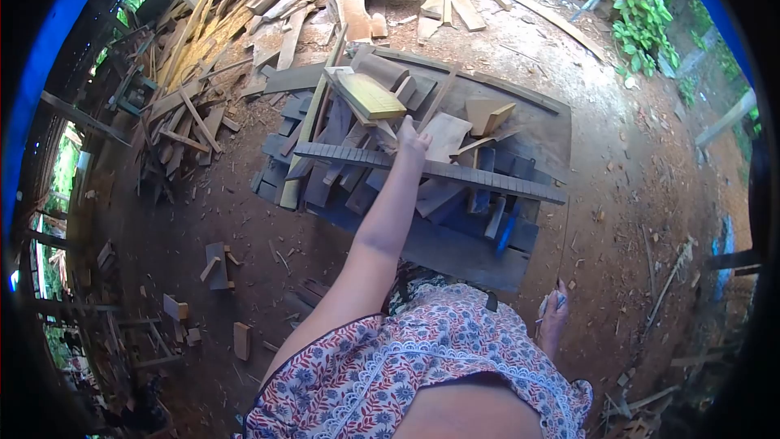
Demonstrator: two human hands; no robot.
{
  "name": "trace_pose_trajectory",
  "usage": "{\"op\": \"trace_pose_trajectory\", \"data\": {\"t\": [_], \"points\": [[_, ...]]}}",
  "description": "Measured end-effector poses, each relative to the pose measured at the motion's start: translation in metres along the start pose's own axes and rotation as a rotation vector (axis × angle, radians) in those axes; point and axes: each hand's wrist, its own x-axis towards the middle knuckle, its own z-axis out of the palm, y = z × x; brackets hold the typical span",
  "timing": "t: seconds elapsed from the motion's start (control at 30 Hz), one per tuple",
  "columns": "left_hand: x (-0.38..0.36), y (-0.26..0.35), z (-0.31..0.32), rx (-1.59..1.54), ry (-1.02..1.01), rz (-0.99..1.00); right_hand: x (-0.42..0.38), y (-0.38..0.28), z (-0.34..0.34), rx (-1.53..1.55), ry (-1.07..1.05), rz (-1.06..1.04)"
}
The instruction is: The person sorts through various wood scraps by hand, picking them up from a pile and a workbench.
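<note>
My left hand [414, 138] reaches over a low table of wood pieces, its fingers apart at the near end of a pale yellow wooden block [370, 97]. The fingertips seem to touch or almost touch the block. A thin wooden strip [439, 102] slants beside that hand. Under my left wrist, a long narrow wooden bar with evenly spaced marks [496, 181] crosses the pile. My right hand [554, 313] hangs low by my right side, its fingers closed around something small and whitish-blue, too small to name.
Offcuts cover the wooden table [479, 264], with a blue-handled tool [509, 228] near its front edge. A big heap of planks [219, 24] rises behind at the left. Loose blocks [241, 341] and chips lie on the dirt floor. A leafy plant [642, 28] stands back right.
</note>
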Motion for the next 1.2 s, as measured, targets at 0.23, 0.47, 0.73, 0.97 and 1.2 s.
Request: {"op": "trace_pose_trajectory", "data": {"t": [0.23,0.47,0.73,0.97,1.2], "points": [[0.027,0.05,0.03,-0.119,0.058,-0.016,0.002,-0.033,0.023,-0.109,-0.002,-0.079],[0.094,0.05,0.036,-0.158,0.09,0.005,-0.013,-0.032,0.028,-0.164,0.004,-0.045],[0.055,0.049,0.045,-0.136,0.125,0.0,-0.007,-0.026,0.027,-0.157,-0.005,-0.065],[0.026,0.087,0.043,0.296,0.066,0.379,0.003,-0.029,0.026,-0.156,-0.041,-0.154],[-0.123,0.097,-0.006,0.735,-0.452,0.588,0.015,-0.043,0.024,-0.13,-0.071,-0.141]]}}
